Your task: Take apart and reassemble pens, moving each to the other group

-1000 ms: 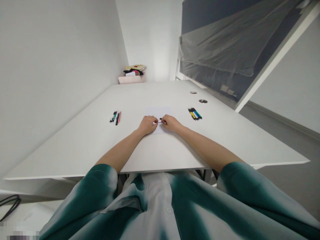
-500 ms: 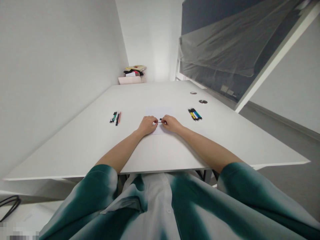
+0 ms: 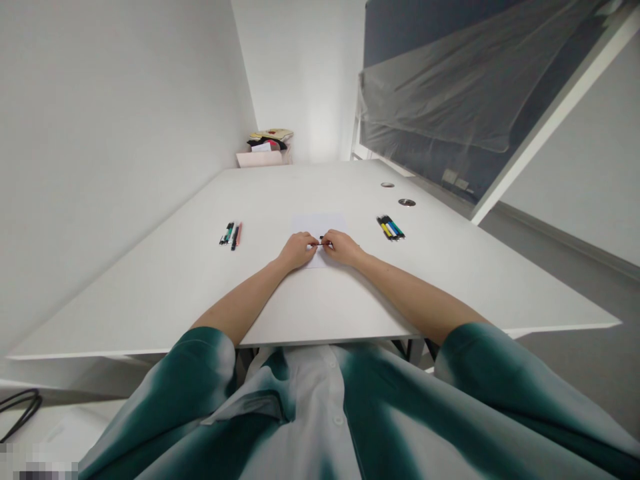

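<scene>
Over a white sheet of paper [image 3: 319, 222] my left hand [image 3: 299, 251] and my right hand [image 3: 343, 247] face each other, fingertips pinched and nearly meeting. Between them runs a thin dark red rod [image 3: 321, 244], which looks like a pen refill. My left hand grips its left end and my right hand its right end; the fingers hide most of it. A small black piece [image 3: 322, 237] shows just behind the right fingertips; whether it is held or lies on the paper I cannot tell.
Left on the white table [image 3: 280, 313] lie pen parts [image 3: 227, 235], a dark pen piece [image 3: 235, 239] and a pink piece [image 3: 239, 233]. Several pens [image 3: 391, 228] lie in a row at right. Beyond them are two round metal grommets [image 3: 407, 203]. A pink box [image 3: 260, 159] stands at the far end.
My left hand has shifted slightly right, so the fingertips are closer together and less of the rod shows between them. The pens on the table stay where they were.
</scene>
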Tool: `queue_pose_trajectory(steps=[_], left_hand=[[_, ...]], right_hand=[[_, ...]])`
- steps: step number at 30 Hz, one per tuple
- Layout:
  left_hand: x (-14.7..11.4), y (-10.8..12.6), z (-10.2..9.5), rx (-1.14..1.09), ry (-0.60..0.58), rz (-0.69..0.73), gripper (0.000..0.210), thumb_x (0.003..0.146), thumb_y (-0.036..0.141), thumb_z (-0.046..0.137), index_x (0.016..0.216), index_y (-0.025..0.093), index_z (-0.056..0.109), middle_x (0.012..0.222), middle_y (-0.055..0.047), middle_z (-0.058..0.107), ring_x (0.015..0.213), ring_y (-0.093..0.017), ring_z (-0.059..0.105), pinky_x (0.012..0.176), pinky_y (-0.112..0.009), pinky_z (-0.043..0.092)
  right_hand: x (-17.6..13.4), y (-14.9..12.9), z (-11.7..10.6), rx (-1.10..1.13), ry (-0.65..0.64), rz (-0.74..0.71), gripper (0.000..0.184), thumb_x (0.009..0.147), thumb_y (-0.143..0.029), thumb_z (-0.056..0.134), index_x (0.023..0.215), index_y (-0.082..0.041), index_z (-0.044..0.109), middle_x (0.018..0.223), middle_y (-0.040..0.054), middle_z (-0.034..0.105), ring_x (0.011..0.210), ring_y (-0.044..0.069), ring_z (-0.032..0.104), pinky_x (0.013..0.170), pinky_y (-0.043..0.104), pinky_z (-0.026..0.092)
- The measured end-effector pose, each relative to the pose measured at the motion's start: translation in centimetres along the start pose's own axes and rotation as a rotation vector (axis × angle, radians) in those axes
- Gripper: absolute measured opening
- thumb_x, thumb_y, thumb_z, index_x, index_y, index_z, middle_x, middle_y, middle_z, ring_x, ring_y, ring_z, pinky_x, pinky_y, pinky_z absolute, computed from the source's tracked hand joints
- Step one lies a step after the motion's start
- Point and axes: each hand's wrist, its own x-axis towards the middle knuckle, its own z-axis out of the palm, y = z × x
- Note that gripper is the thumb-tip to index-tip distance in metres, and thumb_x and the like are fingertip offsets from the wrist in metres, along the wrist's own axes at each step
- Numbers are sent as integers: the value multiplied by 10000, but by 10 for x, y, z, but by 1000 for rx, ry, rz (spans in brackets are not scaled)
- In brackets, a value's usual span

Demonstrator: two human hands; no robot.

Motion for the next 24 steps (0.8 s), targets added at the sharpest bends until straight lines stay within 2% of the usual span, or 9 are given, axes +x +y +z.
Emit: queue_pose_trajectory(steps=[9, 15, 20, 24], left_hand=[[1, -1, 0, -10, 0, -1, 245, 896, 259, 544, 982, 210, 768, 973, -76, 725, 965, -227, 647, 932, -393, 495], [0, -5, -4, -20, 12, 5, 248, 892, 253, 537, 968, 208, 769, 973, -78, 723, 960, -226, 639, 944, -400, 490], [0, -14, -8, -16, 39, -37, 264, 891, 261, 522, 960, 200, 769, 980, -81, 726, 962, -227, 640, 949, -390, 491], [-1, -26, -10, 27, 34, -67, 271, 881, 263, 517, 955, 193, 768, 976, -78, 730, 954, -227, 645, 943, -386, 491]], right_hand=[[0, 1, 0, 42, 14, 2, 216, 804, -132, 536, 950, -151, 694, 963, 88, 668, 848, 189, 588, 789, 281, 437], [1, 4, -1, 68, 23, -33, 286, 805, -161, 527, 1043, -146, 685, 965, 85, 674, 883, 205, 587, 829, 301, 439], [2, 22, -4, 46, 164, 95, 303, 900, -178, 428, 1016, -156, 706, 1030, 111, 693, 1002, 232, 586, 928, 346, 431], [1, 39, -2, -34, 150, 202, 316, 871, -139, 463, 1036, -152, 732, 1040, 118, 703, 1016, 242, 590, 952, 367, 437]])
